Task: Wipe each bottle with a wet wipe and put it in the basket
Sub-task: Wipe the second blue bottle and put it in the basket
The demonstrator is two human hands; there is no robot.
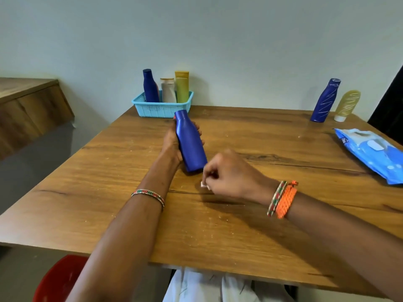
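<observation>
Holding blue bottle tilted above table, left hand fingers wrapped round body. Right hand fingers curled, pinching small white wipe just below bottle base. I judge wiping nearly finished; basket near, beyond cap. Keep grip firm and lower it upright beside the three bottles inside.

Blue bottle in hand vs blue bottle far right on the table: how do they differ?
The held blue bottle is gripped by the left hand, tilted above the table; the far-right blue bottle stands on the table, untouched. The held blue bottle looks clean; the far-right blue bottle shows white streaks. The held one is near the basket; the other is beside the yellow bottle. Both share a deep blue colour and similar shape.
</observation>
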